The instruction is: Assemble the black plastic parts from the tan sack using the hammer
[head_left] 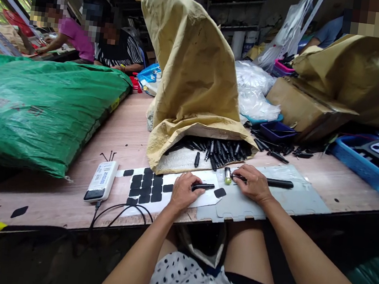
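Observation:
My left hand (183,191) is closed round a slim black cylindrical part (204,186), which points right from between thumb and fingers. My right hand (252,182) grips a small hammer (280,183); its black handle runs out to the right beneath the palm. The hammer's head, metallic with a yellow-green end, shows left of the fingers. Both hands are low over the table edge, above a white sheet and a grey board (293,198). One black rounded square pad (220,193) lies between them, and several more pads (146,185) sit on the white sheet at left.
A brown paper sack (191,68) spills black parts (221,153) in front of me. At left are a green sack (34,113) and a white cabled device (101,182). A blue tray (369,171) and a cardboard box (304,107) stand right. Other people (118,45) sit beyond.

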Action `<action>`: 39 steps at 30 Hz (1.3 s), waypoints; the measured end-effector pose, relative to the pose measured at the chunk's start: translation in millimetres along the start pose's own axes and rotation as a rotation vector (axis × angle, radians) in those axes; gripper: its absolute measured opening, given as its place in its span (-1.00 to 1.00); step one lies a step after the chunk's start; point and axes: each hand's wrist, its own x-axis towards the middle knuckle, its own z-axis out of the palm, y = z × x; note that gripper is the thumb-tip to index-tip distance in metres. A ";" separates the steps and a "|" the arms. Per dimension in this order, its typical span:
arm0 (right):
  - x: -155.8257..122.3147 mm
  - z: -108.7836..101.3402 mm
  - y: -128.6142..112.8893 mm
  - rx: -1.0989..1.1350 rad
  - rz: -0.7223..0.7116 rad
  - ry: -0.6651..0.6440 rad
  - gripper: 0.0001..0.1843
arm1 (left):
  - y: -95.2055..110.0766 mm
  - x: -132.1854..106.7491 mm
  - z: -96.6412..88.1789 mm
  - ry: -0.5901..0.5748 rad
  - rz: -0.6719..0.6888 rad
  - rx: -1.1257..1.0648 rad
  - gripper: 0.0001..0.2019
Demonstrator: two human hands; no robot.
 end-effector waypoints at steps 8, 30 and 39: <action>1.4 -0.6 -3.0 -0.046 0.065 -0.021 -0.90 | 36.9 -31.5 -17.6 -0.095 0.147 -0.012 -0.83; 1.0 0.5 -3.6 -0.042 0.062 -0.010 -0.90 | 60.0 -6.4 -7.1 0.135 -0.060 -0.002 -0.82; 1.6 -1.6 -4.0 -0.031 0.087 -0.025 -0.91 | 11.1 75.6 -9.3 0.142 -0.297 0.267 -0.84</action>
